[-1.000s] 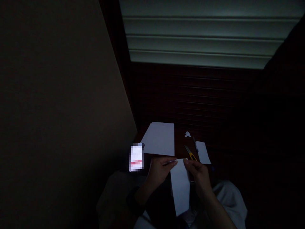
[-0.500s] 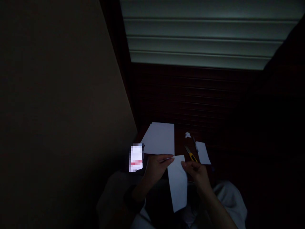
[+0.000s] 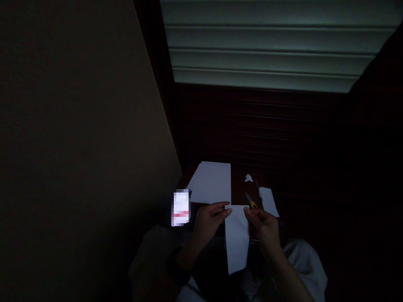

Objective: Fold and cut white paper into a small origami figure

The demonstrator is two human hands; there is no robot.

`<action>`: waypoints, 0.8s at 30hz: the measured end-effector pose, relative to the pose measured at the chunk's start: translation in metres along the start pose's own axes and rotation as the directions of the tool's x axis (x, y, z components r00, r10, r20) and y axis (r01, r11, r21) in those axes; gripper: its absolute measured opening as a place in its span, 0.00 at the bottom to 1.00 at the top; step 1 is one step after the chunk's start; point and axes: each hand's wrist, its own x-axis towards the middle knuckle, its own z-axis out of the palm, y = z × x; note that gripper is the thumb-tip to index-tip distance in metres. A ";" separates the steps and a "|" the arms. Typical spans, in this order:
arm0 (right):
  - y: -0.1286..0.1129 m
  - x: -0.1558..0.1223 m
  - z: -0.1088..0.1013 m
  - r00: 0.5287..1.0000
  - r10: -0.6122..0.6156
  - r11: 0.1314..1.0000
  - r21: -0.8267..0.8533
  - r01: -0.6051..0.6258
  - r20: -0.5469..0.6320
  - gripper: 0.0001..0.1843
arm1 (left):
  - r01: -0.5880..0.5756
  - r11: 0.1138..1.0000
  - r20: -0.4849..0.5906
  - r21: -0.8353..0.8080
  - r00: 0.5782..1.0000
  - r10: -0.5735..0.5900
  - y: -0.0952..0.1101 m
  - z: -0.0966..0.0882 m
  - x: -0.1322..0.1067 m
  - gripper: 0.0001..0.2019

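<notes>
A narrow white sheet of paper (image 3: 236, 241) hangs down between my two hands over the near edge of the dark table. My left hand (image 3: 210, 220) pinches its upper left corner between thumb and fingers. At the upper right corner, my right hand (image 3: 263, 224) grips it the same way. Just beyond the right hand lies a yellow utility knife (image 3: 251, 200) with its blade out, partly hidden by that hand. A larger white paper stack or sheet (image 3: 211, 182) lies flat beyond the left hand.
Left of my left hand is a lit phone (image 3: 180, 207), its screen blurred. A dark pen (image 3: 258, 191) lies beside a small white paper (image 3: 268, 201) on the right. Small paper scraps (image 3: 248, 178) are at the back. A wall (image 3: 94, 126) rises close on the left.
My right hand has shifted slightly up and right, to the paper's upper corner, covering more of the knife. The paper has moved a little right and hangs straighter, its top edge now level.
</notes>
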 end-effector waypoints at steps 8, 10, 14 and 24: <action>0.000 -0.001 -0.001 1.000 0.010 0.999 0.053 -0.011 0.015 0.15 | -0.034 0.999 -0.012 0.025 0.999 0.034 -0.001 0.002 0.000 0.18; 0.001 -0.001 -0.001 1.000 0.007 0.999 0.051 -0.007 0.005 0.15 | -0.045 0.998 -0.015 0.035 0.999 0.045 0.000 0.002 0.000 0.17; 0.003 -0.001 -0.001 0.999 0.035 0.998 0.060 -0.035 0.010 0.15 | -0.076 0.995 -0.010 0.071 0.997 0.077 -0.001 0.003 0.000 0.18; 0.007 -0.001 -0.002 0.998 0.060 0.998 0.031 -0.060 0.000 0.15 | -0.094 0.991 0.002 0.094 0.996 0.095 -0.003 0.003 0.000 0.15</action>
